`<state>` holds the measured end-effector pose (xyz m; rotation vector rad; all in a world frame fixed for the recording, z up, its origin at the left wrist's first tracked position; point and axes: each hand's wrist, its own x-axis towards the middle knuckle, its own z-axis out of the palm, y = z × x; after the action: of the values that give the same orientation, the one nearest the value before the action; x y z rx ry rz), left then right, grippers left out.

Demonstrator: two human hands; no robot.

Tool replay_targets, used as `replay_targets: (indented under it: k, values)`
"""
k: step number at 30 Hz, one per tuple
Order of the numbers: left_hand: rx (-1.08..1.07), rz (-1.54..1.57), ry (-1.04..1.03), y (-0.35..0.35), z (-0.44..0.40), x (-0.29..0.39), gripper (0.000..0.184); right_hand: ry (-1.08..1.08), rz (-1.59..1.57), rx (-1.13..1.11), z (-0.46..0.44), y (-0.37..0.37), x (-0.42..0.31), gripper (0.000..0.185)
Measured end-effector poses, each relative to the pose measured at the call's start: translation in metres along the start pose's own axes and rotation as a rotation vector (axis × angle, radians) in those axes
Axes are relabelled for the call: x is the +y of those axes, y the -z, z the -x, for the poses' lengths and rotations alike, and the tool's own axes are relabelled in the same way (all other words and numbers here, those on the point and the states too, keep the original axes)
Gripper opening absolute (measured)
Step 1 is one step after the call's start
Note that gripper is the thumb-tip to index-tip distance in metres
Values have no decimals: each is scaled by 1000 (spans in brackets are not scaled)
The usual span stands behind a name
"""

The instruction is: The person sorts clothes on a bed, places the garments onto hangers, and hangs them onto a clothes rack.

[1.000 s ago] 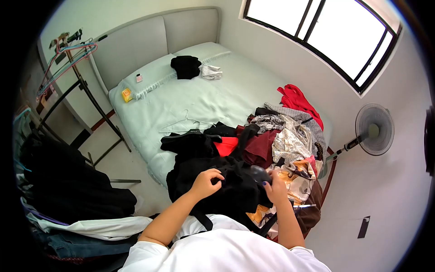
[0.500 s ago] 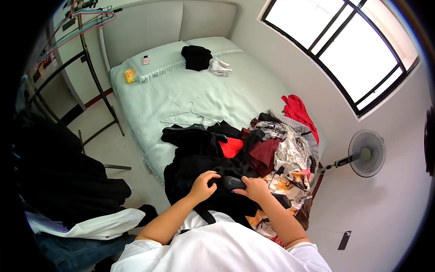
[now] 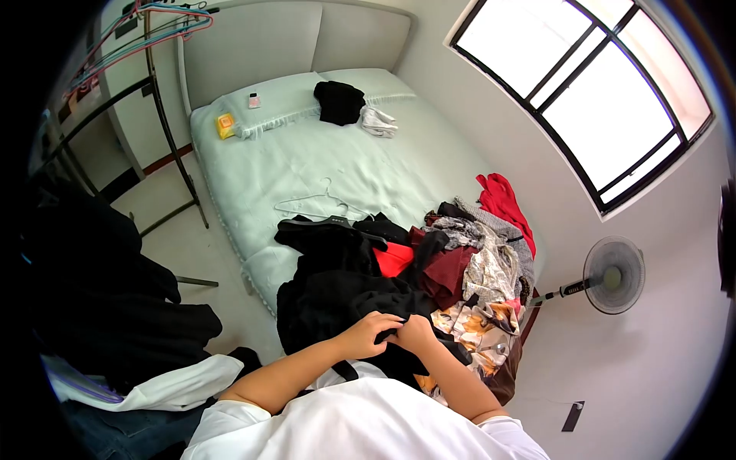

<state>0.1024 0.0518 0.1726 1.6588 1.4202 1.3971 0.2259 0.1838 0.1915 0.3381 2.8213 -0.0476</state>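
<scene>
My left hand and my right hand meet over a black garment at the near end of the bed. Both are closed on its dark fabric, fingertips almost touching; exactly what lies between them is partly hidden. Beyond them, a black hanger lies on more dark clothing. To the right are a maroon garment, a patterned light garment and a floral orange-and-white cloth. A bright red piece shows between the dark clothes.
White hangers lie on the pale green bed. Farther back are a folded black garment, white cloth and yellow packet. A fan stands right; a clothes rack and dark clothes are left.
My hands have come together and moved slightly nearer my body. The smooth dark shape that showed between them is now covered. The view has shifted slightly.
</scene>
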Motion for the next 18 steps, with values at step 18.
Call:
replay_targets:
  k: [18]
  values:
    - [-46, -719, -36, 4, -13, -17, 55, -128, -154, 211, 4, -8, 5, 31]
